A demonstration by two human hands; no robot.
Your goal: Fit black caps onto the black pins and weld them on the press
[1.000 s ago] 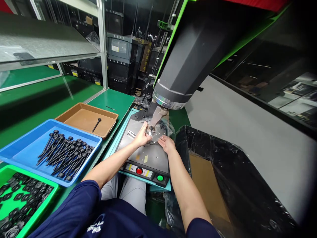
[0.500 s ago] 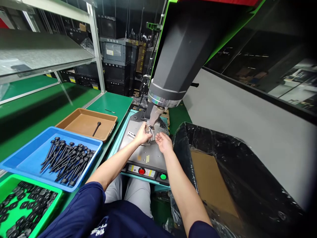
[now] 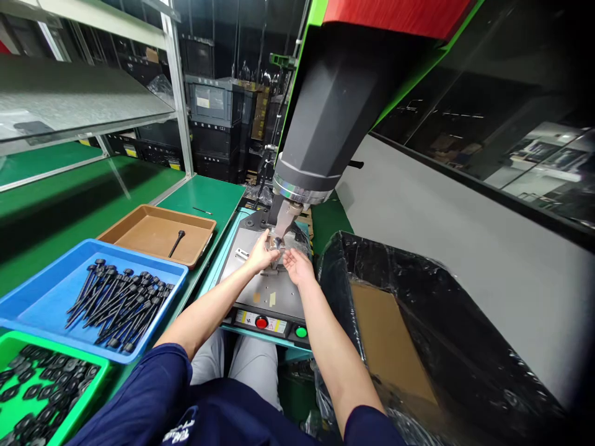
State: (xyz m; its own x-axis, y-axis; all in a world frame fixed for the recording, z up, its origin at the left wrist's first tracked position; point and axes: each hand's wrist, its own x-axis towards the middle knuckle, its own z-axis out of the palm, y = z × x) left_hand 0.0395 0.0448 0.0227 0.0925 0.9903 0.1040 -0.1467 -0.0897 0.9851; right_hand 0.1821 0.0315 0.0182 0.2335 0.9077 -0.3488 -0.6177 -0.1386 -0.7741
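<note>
A dark press-like machine head (image 3: 309, 124) tapers to a metal tip (image 3: 285, 218) above a grey metal base plate (image 3: 253, 291). My left hand (image 3: 261, 253) is at the left of the small fixture under the tip. Its index finger and thumb are spread apart around a small dark part (image 3: 277, 243), which is too small to name. Just right of the fixture, my right hand (image 3: 298, 266) has loosely bent fingers, slightly apart, with nothing visible in them. Whether its fingertips touch the fixture is hard to see.
Red (image 3: 261, 323) and green (image 3: 301, 332) buttons sit at the machine's front. On the left are a blue tray (image 3: 37, 291) of black stemmed parts, a brown tray (image 3: 139, 232) with one such part, and a green tray (image 3: 100, 378) of small black pieces. A plastic-lined box (image 3: 395, 334) stands right.
Both hands stay at the fixture, with the right hand slightly nearer the left. The white strands seen between them earlier are barely visible. The view has shifted a little.
</note>
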